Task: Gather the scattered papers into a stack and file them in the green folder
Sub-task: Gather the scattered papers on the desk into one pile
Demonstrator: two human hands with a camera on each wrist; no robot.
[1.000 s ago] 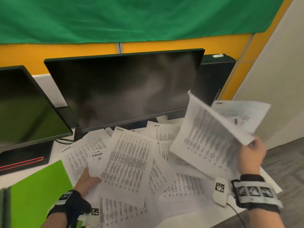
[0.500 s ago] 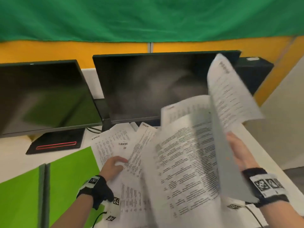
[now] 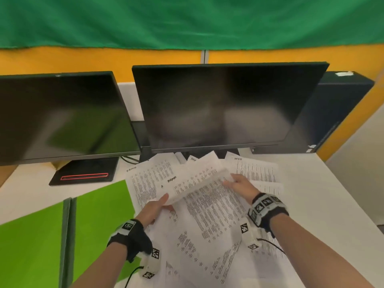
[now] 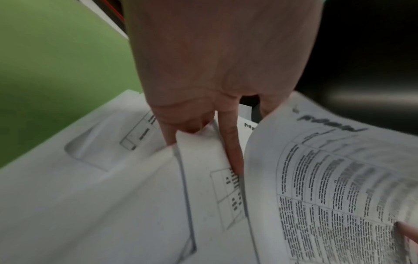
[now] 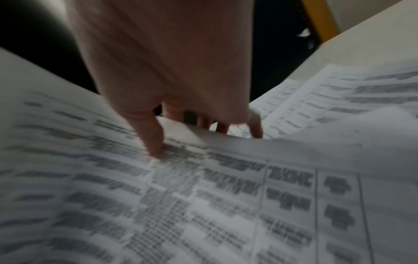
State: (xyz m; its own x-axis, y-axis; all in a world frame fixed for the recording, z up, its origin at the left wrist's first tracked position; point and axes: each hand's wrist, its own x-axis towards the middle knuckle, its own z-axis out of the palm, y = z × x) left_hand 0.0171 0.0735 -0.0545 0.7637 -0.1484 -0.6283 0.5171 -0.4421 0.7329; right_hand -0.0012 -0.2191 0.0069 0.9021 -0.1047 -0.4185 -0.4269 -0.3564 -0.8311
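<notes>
Printed white papers (image 3: 209,213) lie overlapping on the white desk in front of the middle monitor. One sheet (image 3: 199,183) bows upward between my hands. My left hand (image 3: 164,204) pinches its near left end, thumb on top; in the left wrist view its fingers (image 4: 233,151) are tucked between sheets (image 4: 328,187). My right hand (image 3: 230,182) grips the far right end; in the right wrist view its thumb (image 5: 153,142) presses on the print while the other fingers curl under the paper (image 5: 203,196) edge. The open green folder (image 3: 99,215) lies flat to the left, partly under the papers.
Two dark monitors (image 3: 218,107) (image 3: 58,115) stand behind the pile. A black computer case (image 3: 332,113) is at the back right. The desk (image 3: 311,194) has bare surface at the right, ending at its right edge. A wrist cable (image 3: 270,244) trails over the papers.
My right hand brought the lifted sheets down from the upper right onto the pile. My left hand left the flat papers and took hold of the sheet's left end.
</notes>
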